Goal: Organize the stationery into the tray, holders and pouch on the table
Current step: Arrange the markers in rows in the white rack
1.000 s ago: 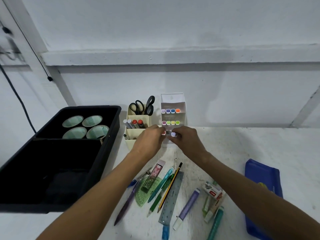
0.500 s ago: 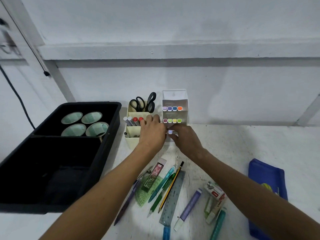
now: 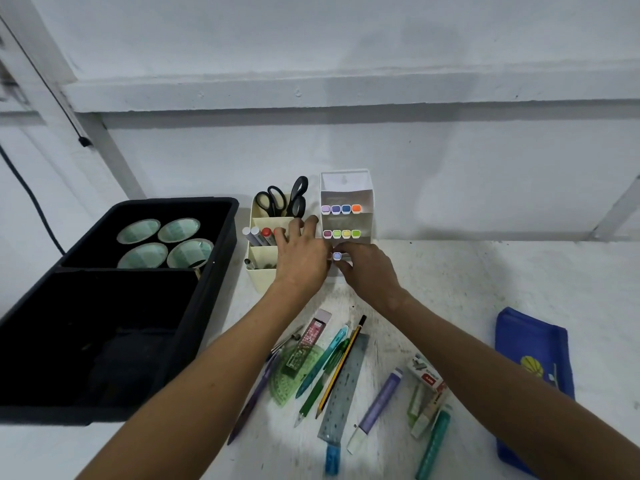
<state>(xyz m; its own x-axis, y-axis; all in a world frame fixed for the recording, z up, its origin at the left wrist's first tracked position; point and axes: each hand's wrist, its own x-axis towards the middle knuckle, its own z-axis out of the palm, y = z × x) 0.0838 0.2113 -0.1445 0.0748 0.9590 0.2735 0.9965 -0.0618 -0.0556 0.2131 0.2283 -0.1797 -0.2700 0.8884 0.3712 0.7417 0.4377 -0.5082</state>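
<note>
I count two hands: left hand [image 3: 301, 258], right hand [image 3: 367, 271]. Two desk holders: cream holder [image 3: 258, 282], white tiered holder [image 3: 346, 192]. One black tray [image 3: 221, 244], four tape rolls [image 3: 164, 244] inside. One scissors [image 3: 284, 200]. One blue pouch [image 3: 533, 362]. One ruler [image 3: 341, 389], one protractor [image 3: 294, 375].

Just behind the fingers [image 3: 341, 268]: white tiered marker holder [image 3: 346, 192]; left, cream compartmented holder [image 3: 258, 275], black plastic tray [image 3: 221, 244]; right, blue fabric pouch [image 3: 530, 344].
</note>
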